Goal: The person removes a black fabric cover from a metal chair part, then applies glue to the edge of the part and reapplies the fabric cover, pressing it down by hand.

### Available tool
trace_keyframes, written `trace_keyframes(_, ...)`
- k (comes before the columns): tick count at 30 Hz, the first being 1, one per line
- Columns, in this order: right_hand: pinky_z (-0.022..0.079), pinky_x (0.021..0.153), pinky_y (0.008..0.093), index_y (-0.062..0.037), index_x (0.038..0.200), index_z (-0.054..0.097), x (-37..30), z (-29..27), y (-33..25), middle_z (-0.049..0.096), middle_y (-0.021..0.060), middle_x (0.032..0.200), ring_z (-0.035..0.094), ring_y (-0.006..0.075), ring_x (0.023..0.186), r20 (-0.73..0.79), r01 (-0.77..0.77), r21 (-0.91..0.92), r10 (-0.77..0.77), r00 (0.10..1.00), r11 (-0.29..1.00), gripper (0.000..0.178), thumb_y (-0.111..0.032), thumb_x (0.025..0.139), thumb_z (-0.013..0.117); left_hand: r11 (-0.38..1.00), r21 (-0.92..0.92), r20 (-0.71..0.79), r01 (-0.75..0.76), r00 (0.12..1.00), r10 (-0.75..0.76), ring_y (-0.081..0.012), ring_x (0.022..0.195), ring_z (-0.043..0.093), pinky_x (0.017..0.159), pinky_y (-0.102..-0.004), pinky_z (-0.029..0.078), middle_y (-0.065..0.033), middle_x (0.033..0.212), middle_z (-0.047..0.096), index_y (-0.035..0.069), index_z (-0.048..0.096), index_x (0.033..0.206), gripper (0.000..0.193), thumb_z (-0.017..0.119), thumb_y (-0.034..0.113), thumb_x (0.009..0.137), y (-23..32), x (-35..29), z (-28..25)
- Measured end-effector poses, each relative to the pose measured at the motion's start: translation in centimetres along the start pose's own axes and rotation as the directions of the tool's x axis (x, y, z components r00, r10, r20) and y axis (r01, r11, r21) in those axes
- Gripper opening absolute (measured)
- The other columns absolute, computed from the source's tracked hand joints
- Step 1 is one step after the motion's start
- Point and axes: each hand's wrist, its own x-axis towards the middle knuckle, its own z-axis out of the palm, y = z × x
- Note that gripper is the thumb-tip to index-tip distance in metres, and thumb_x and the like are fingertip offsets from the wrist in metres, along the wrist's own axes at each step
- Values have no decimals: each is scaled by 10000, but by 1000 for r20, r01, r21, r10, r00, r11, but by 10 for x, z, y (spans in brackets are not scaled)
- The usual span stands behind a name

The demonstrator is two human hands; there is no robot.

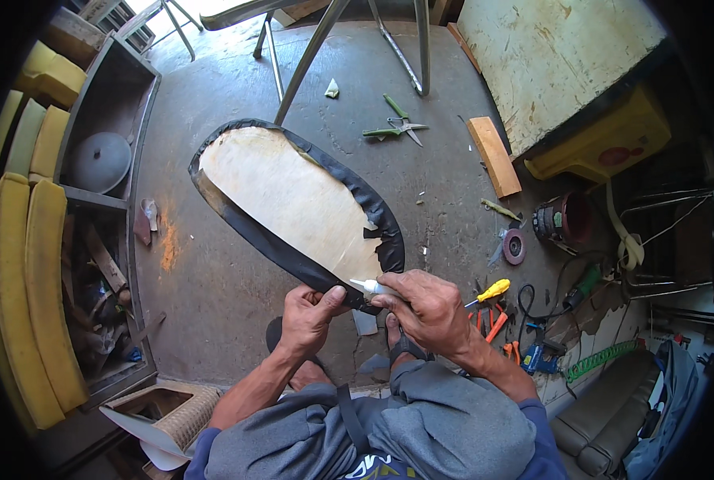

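An oval seat panel [285,196] lies tilted before me, its pale bare underside facing up. Black covering [269,248] is folded over its rim all round, with a ragged cut near the right end. My left hand [309,318] pinches the near edge of that covering between thumb and fingers. In my right hand [427,308] is a small white glue bottle with a pointed nozzle [366,286]. The nozzle points left, just above the panel's near edge by my left thumb. Whether its tip touches the covering I cannot tell.
Green-handled shears [397,128] lie open on the floor beyond the panel, near a wooden block [493,158]. At right are a yellow screwdriver [494,290], orange-handled tools [497,324] and an abrasive disc [514,246]. Yellow foam pads [13,272] and a metal cabinet [105,192] stand left.
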Motion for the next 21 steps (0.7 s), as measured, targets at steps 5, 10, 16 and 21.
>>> trace_keyframes(5,569,718,409,12,1112,659,-6,-5,3,712,163,955,720,321,830,19,-2,7,2,1000,1000,271,-123,901,762,1000,3,13,-16,1000,16,-216,967,732,936,-376,596,-172,1096,740,-125,645,1171,332,696,157,1004,1,0,1)
trace_keyframes(10,546,725,371,-7,1157,644,-5,3,8,665,124,985,688,250,843,-127,-256,283,300,945,924,318,-188,927,771,1000,13,-50,-21,999,21,-196,933,732,914,-355,598,-153,1055,748,-111,671,1131,285,697,142,1002,3,0,2)
trace_keyframes(16,486,827,366,-16,948,524,-14,41,17,526,105,964,570,238,959,-137,-389,151,409,902,909,577,-368,754,938,998,33,-116,-55,992,58,-150,868,718,844,-307,596,-116,972,754,-87,710,1048,230,718,135,990,-1,2,5)
trace_keyframes(21,483,847,394,-8,1046,492,-1,67,21,529,117,999,540,234,970,-217,-374,257,430,876,891,673,-413,748,939,994,73,-186,-81,978,93,-127,829,704,787,-275,579,-87,925,751,-77,733,995,196,733,118,978,1,1,11)
